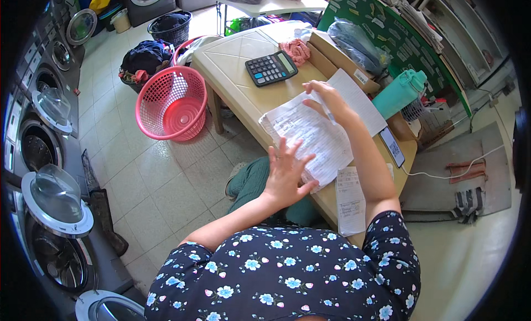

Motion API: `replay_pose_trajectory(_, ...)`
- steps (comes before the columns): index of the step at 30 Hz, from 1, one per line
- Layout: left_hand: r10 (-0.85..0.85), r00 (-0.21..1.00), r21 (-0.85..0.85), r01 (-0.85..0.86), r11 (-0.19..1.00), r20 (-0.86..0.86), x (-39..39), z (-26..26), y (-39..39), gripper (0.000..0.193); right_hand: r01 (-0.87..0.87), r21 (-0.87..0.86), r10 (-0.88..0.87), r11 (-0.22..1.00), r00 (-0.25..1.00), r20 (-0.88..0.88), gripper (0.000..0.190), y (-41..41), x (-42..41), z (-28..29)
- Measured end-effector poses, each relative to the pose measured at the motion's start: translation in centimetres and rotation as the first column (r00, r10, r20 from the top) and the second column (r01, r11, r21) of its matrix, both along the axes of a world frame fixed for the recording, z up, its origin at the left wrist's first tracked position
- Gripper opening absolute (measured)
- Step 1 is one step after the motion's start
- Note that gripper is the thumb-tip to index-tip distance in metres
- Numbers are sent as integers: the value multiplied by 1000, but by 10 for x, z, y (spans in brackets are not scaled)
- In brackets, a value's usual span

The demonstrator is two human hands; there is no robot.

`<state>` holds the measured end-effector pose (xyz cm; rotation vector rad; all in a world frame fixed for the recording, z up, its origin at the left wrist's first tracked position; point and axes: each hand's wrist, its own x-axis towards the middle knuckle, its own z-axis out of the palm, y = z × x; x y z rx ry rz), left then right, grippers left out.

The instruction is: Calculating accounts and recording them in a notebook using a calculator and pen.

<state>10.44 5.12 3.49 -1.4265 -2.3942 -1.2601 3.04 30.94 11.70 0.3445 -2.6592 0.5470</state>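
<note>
An open notebook (pixel 319 142) with handwritten, lined pages lies on the cream plastic table (pixel 236 51). My left hand (pixel 288 171) rests with spread fingers at the notebook's lower left edge. Over its upper part, my right hand (pixel 327 101) holds a pen (pixel 326 109) that looks clear or white. To the right of the notebook lies a phone (pixel 392 146) showing a printed-style code, with a white cable attached. A handwritten sheet (pixel 350 200) is partly under my right forearm. Beyond the notebook are a black calculator (pixel 271 68) and a crumpled pink cloth (pixel 295 51).
A teal bottle (pixel 399 92) and a cardboard box (pixel 344 61) stand at the table's far right. Left of the table are a pink plastic basket (pixel 172 103) and dark baskets of clothes (pixel 147 57). Front-loading washers (pixel 54 250) with doors swung out line the left side.
</note>
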Motion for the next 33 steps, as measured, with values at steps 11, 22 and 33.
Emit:
replay_pose_trajectory(11, -209, 975, -224, 187, 957, -80, -16, -6, -14, 94, -68, 24, 59, 997, 959, 278, 35, 5, -41, -22)
replay_pose_trajectory(22, -219, 973, -79, 214, 974, -65, -19, -15, -12, 69, -73, 80, 55, 994, 976, 210, 30, 7, -56, 0)
replay_pose_trajectory(33, -66, 994, 379, 28, 925, 86, -33, -25, -18, 31, 128, 480, -146, 868, 989, 0, 20, -70, -12, 110)
